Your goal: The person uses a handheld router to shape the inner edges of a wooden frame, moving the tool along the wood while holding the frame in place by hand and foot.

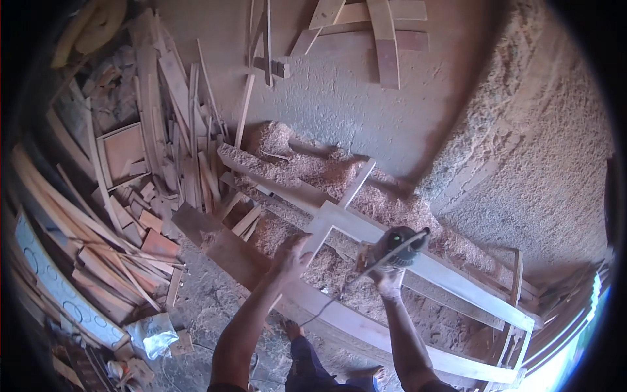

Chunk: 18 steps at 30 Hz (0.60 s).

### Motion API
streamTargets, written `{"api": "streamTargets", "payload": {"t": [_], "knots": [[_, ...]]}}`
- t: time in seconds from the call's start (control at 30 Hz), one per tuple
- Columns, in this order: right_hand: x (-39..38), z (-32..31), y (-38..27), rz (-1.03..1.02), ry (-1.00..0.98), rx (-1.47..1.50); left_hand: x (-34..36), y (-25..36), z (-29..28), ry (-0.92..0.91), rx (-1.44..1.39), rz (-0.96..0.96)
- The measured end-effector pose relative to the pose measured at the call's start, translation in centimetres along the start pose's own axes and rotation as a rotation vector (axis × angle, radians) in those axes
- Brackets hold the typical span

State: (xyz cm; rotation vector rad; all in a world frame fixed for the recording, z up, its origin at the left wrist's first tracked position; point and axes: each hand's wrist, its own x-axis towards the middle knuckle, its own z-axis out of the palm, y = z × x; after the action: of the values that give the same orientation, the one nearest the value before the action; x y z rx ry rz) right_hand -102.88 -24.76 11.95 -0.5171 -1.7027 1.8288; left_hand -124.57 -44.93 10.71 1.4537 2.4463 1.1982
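person working on a wooden frame (424, 262) with both bare hands. right grip (390, 279) is clamping on a dark round-bodied power tool (400, 243), fingers wrapping its near side. tool is sitting over the upper long beam of the frame, right of the corner; can't tell if it is touching the wood. a cord (319, 313) is trailing from the tool area down-left toward the feet. left grip (289, 258) is touching the lower end of a short pale crosspiece (319, 230); can't tell if fingers are clamping or only pressing. crosspiece is meeting the upper beam at its top end. a thin strip (358, 183) is sticking out beyond the beam toward the wall (326, 108). a lower long board (326, 310) is running roughly alongside, nearer the body. wood shavings (392, 204) are heaping between frame and wall. offcuts (157, 242) are piling at left, long planks (155, 98) leaning above them. a pale curved panel with ring marks (59, 281) is lying far left, a crumpled plastic bag (155, 336) near its lower end. a bare foot (294, 329) is showing below the left forearm.
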Motion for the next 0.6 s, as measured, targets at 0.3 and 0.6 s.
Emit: {"api": "streamTargets", "payload": {"t": [0.3,0.6], "knots": [[7.5,8.2,7.4,0.020,0.113,0.108,7.6,-8.1,3.1,-0.415,0.154,0.203],[9.7,11.7,7.6,0.136,0.152,0.281,11.7,-10.2,5.6,-0.476,0.151,0.418]]}}
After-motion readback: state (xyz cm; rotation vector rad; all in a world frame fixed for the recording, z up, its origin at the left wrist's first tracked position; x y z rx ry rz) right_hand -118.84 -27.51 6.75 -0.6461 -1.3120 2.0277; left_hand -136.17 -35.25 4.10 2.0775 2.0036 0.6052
